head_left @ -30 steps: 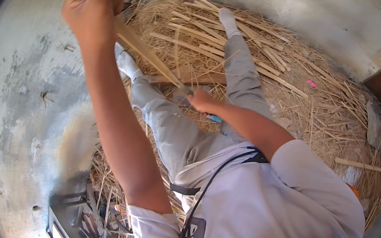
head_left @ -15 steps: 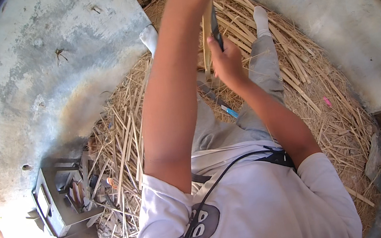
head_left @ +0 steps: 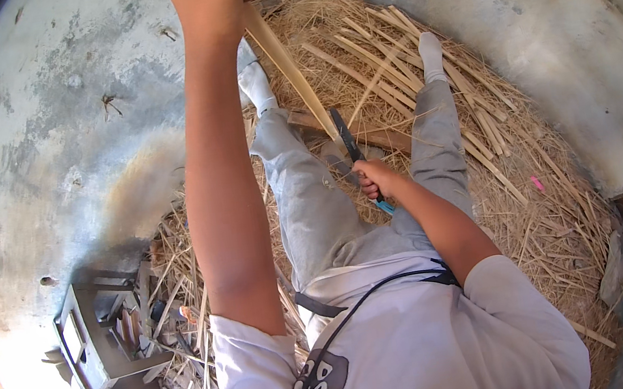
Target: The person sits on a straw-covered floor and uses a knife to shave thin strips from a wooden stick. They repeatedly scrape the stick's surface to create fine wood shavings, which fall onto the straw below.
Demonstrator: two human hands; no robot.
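My left hand (head_left: 214, 1), raised at the top of the view, is closed round the upper end of a long pale bamboo strip (head_left: 292, 70). The strip slants down to the floor between my legs. My right hand (head_left: 378, 178) grips a knife by its handle, and the dark blade (head_left: 345, 131) points up and away beside the strip's lower end. Whether blade and strip touch, I cannot tell. Under my right hand a blue-handled tool (head_left: 383, 206) lies between my legs, partly hidden. A brown wooden piece (head_left: 390, 140) lies across the floor near the blade.
Bamboo strips (head_left: 474, 104) and shavings (head_left: 303, 24) cover the floor around my outstretched legs. A weathered wall (head_left: 95, 73) rises to the left. At the lower left stands a grey box-like frame (head_left: 96, 336) with pieces inside. A small pink object (head_left: 537, 183) lies at the right.
My left hand has moved left and come further into view with the strip. My right hand has drawn the knife down toward my body, and the strip's lower end now slants rightward.
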